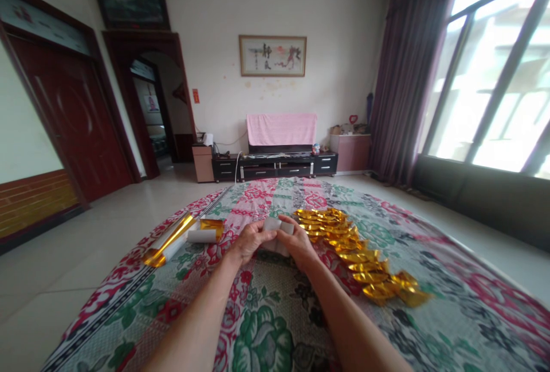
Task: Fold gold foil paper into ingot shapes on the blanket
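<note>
Between both hands is a small piece of paper (271, 224), pale grey-white on the side that faces me. My left hand (251, 240) grips its left part, thumb pressed on top. My right hand (296, 239) pinches its right part, thumb toward the middle. The underside of the paper and some fingertips are hidden. To the right of my hands lie rows of folded shiny gold paper pieces (361, 257). On the left, sheets of gold paper with white backs (172, 240) lie loosely curled.
A flowered cloth (258, 332) covers the round surface under my hands. Beyond it stand a low black TV cabinet (292, 170) and a pink cloth (281, 129) draped over something. A dark red door (73, 114) is at the left, a purple curtain (406, 74) and window at the right.
</note>
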Available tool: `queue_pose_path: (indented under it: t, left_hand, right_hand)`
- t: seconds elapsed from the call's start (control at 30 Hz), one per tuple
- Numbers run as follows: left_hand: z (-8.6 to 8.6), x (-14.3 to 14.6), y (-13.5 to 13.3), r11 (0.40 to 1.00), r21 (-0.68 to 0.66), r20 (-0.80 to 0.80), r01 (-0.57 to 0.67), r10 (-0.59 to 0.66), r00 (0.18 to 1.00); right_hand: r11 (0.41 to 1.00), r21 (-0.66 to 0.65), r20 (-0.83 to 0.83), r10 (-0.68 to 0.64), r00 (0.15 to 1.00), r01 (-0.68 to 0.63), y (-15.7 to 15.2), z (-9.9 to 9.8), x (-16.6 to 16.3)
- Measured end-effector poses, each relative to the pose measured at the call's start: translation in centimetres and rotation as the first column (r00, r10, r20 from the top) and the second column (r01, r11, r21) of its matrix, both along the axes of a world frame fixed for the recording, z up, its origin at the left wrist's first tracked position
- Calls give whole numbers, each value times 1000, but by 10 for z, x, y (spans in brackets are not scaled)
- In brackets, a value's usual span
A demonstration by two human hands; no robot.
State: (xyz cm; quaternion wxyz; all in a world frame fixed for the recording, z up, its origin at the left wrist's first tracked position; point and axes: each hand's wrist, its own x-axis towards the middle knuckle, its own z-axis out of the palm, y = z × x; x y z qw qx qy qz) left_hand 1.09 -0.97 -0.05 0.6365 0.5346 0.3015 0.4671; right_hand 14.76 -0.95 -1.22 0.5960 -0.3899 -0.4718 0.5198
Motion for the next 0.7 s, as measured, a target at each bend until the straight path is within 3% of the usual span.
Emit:
queue_pose_path:
  t: [0.27,0.47,0.57,0.7]
  left_hand:
    - [5,2,-3,999,1,-39,-32,32,999]
    - [2,1,3,972,29,-71,-231,233,970]
    - [-1,-1,7,951,44,-63,-307,310,949]
    - [-3,-3,11,946,74,-54,-316,320,946]
  right_hand:
    - [999,-11,-30,45,999,-45,-5,2,2]
    - [995,47,9,93,996,-94,-7,4,6]
    - [997,55,29,51,998,-53,-4,1,4]
    - [998,44,67,-41,997,38,1,-5,0]
